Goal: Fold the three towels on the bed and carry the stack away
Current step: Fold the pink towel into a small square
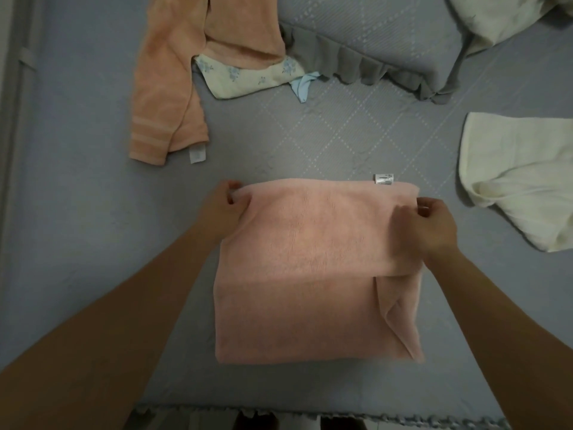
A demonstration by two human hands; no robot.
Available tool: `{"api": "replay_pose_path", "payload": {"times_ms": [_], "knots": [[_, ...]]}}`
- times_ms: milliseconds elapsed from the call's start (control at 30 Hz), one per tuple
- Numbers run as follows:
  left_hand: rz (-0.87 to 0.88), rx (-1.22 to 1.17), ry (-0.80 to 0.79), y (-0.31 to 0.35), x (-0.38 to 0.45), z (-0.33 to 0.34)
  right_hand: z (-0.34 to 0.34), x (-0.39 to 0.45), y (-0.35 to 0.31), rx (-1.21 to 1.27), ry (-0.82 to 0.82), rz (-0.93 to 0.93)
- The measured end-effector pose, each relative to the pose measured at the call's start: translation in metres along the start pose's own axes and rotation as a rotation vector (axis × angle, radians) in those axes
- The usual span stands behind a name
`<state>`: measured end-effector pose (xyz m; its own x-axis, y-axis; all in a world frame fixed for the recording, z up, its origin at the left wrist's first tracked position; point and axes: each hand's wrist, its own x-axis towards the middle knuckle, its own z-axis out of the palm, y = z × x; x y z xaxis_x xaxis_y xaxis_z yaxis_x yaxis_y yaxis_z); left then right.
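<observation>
Pink towel (313, 268) between both hands (224, 209)

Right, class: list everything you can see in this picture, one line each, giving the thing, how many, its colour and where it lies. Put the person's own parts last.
pink towel: one, pale pink, part folded, centre of the bed, white tag at its far edge
orange towel: one, peach-orange, unfolded, far left
cream towel: one, off-white, crumpled, right edge
floral cloth: one, cream with blue flowers, under the orange towel
blue cloth: one, light blue, beside the floral cloth
pillow: one, grey, frilled, far centre
bedcover: one, grey-blue, quilted
left hand: grips the pink towel's far left corner
right hand: grips its far right corner
</observation>
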<state>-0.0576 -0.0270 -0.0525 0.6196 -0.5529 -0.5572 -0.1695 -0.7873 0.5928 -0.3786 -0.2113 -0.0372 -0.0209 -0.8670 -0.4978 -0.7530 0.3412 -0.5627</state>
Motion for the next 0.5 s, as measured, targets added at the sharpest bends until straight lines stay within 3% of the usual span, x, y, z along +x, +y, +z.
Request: {"api": "replay_pose_path", "payload": {"times_ms": [167, 333, 500], "knots": [[-0.024, 0.007, 0.142, 0.006, -0.002, -0.004, -0.005, 0.006, -0.021, -0.010, 0.062, -0.089], [0.005, 0.075, 0.059, -0.007, -0.012, -0.011, -0.016, 0.008, -0.014, -0.117, 0.071, -0.152], [0.047, 0.072, 0.080, -0.002, 0.002, -0.009, -0.008, 0.025, -0.017, -0.243, 0.010, -0.263]]}}
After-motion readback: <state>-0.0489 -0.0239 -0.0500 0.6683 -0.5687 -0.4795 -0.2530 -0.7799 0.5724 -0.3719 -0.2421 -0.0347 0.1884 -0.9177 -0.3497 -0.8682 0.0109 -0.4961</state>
